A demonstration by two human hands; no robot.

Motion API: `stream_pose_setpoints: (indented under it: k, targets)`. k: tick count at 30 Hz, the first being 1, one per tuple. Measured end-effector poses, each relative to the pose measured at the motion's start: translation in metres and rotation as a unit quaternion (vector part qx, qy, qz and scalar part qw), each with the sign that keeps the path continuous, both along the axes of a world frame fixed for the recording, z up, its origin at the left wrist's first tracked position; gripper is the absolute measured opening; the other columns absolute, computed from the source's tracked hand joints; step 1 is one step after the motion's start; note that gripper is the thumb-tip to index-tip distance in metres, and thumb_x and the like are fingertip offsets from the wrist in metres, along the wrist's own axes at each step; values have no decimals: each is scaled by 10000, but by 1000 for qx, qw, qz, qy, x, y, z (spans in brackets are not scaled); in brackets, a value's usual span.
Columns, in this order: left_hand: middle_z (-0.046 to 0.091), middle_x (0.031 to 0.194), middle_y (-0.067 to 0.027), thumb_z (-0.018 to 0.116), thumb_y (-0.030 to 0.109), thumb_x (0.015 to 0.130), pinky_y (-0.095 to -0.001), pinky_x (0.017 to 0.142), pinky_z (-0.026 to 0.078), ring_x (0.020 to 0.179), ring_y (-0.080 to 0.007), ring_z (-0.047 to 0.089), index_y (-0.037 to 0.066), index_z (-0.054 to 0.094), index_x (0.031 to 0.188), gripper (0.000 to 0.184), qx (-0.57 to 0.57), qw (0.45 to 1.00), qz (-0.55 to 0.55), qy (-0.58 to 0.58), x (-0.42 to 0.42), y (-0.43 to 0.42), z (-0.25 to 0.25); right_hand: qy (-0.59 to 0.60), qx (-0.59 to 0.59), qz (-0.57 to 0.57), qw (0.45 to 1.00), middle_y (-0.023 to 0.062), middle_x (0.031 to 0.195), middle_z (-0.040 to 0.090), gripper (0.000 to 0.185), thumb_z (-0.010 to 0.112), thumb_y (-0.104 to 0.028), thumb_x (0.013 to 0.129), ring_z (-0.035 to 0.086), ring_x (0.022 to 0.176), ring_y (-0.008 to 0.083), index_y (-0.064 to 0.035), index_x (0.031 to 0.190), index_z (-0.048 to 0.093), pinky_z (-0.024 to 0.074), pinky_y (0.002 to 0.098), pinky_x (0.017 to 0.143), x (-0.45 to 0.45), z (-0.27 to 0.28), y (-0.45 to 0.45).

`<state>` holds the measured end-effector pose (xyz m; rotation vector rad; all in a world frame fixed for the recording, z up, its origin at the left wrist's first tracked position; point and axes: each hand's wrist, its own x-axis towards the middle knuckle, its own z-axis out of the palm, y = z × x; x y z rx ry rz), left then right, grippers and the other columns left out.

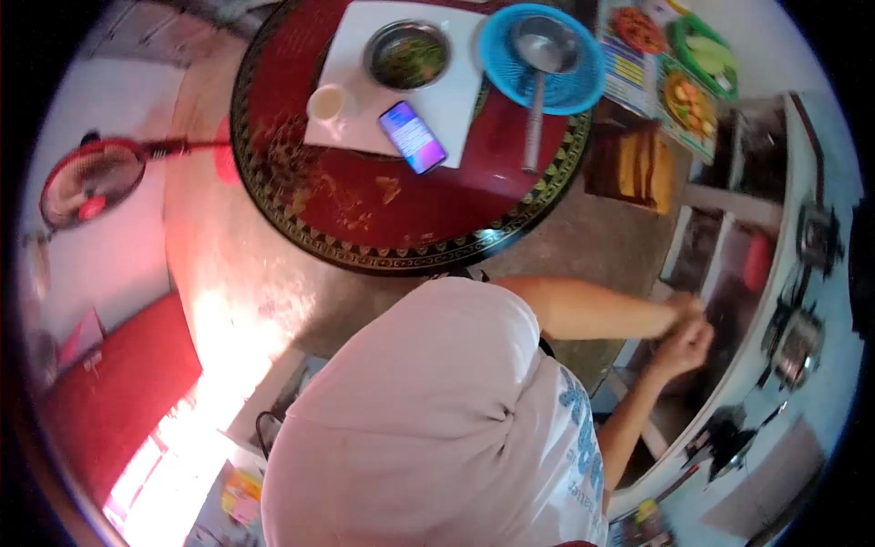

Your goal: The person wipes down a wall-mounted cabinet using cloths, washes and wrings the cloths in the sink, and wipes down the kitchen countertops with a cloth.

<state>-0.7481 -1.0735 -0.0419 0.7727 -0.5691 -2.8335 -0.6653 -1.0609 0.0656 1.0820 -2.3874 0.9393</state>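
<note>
Both of my hands are at the right, held close together away from the round red table point(410, 214). My left hand point(682, 313) comes across from the table side; its fingers are blurred and partly hidden. Just below it my right hand point(682, 348) is closed, its fingers bent in, and anything inside is too small to make out. The two hands seem to touch. Beneath them are pale-edged shelves point(720, 264) with dark gaps.
On the table are a white board point(365, 27), a metal bowl of greens point(407, 56), a cup point(325, 103), a lit phone point(413, 137) and a blue basket point(497, 64) with a long-handled metal pan point(545, 44). Pots point(797, 351) stand along the right counter.
</note>
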Motion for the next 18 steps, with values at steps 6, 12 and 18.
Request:
stream_pose_setpoints:
  k: [6, 12, 18]
  targets:
    - [631, 753, -37, 557, 381, 863, -355, 585, 467, 666, -199, 575, 138, 607, 740, 276, 203, 969, -140, 34, 61, 54, 59, -136, -35, -161, 977, 39, 590, 507, 404, 588, -302, 921, 391, 581, 117, 0, 665, 510, 389, 296, 555, -21, 24, 78]
    - [571, 1201, -73, 475, 390, 934, -430, 934, 435, 1078, -243, 546, 85, 561, 1146, 382, 188, 948, -244, 80, 120, 97, 129, -361, -404, -269, 797, 83, 814, 695, 432, 524, -396, 947, 574, 677, 145, 2, 862, 668, 467, 306, 648, -16, 106, 216]
    - [569, 1202, -76, 446, 424, 953, -444, 961, 428, 1084, -260, 553, 111, 502, 1245, 432, 148, 886, -415, 147, 143, 241, 98, -201, -299, -296, 885, 74, 681, 636, 306, 588, -275, 905, 563, 626, 115, -22, 733, 603, 473, 307, 597, 77, 70, 327]
